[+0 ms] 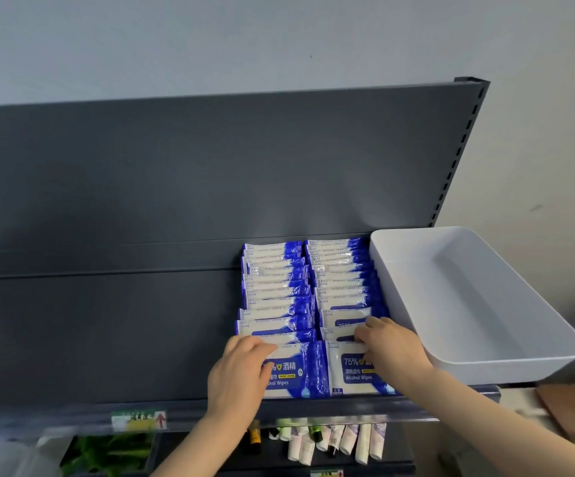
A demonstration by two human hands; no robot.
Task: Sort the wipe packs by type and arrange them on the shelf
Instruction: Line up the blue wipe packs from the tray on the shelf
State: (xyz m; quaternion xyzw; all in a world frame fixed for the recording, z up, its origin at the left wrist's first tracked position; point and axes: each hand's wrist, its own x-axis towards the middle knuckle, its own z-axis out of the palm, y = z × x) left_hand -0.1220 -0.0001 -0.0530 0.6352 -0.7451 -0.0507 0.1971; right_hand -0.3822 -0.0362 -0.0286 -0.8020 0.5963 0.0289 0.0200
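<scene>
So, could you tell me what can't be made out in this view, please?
Rear wipe packs, head view: overlapped, only top edges show, labels unreadable.
Front left pack: label partly covered by the left hand.
Front right pack: right hand covers its top corner; grip unclear.
Shelf tag: blurred.
Tubes below: tops hidden by the shelf edge, print too small.

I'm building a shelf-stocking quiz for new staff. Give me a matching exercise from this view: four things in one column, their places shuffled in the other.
Things:
1. left hand
2. right hand
3. white plastic bin
4. tubes

Places:
A. on the lower shelf
B. on the front right alcohol wipe pack
C. at the right end of the upper shelf
D. on the front left alcohol wipe pack

Pairs: 1-D, 2-B, 3-C, 4-A
</scene>
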